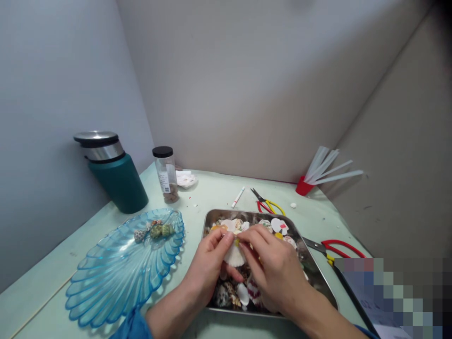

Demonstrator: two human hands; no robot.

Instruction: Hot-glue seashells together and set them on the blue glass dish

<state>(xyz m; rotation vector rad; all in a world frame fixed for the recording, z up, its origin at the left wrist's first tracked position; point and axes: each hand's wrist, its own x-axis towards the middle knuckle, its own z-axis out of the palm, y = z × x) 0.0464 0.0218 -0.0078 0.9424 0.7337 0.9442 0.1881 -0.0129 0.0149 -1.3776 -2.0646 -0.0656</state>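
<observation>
Above a metal tray (322, 285) filled with assorted seashells, my left hand (208, 259) is closed on a white fan-shaped seashell (234, 257), thumb at its upper edge. The fingers of my right hand (275, 263) are pinched together at the top of that shell. A small yellowish bit (237, 241) shows between the fingertips; what it is cannot be made out. Under the hands lie a speckled shell (222, 295), a smooth white shell (243, 294) and a purple-striped shell (253, 291). My hands hide much of the tray's middle.
Left of the tray is a blue shell-shaped dish (116, 278) with several small shells. Behind stand a teal bottle (118, 181) and a black-lidded jar (165, 174). Yellow-and-red pliers (270, 205), red-handled scissors (339, 247) and a red cup of translucent sticks (304, 187) are farther right.
</observation>
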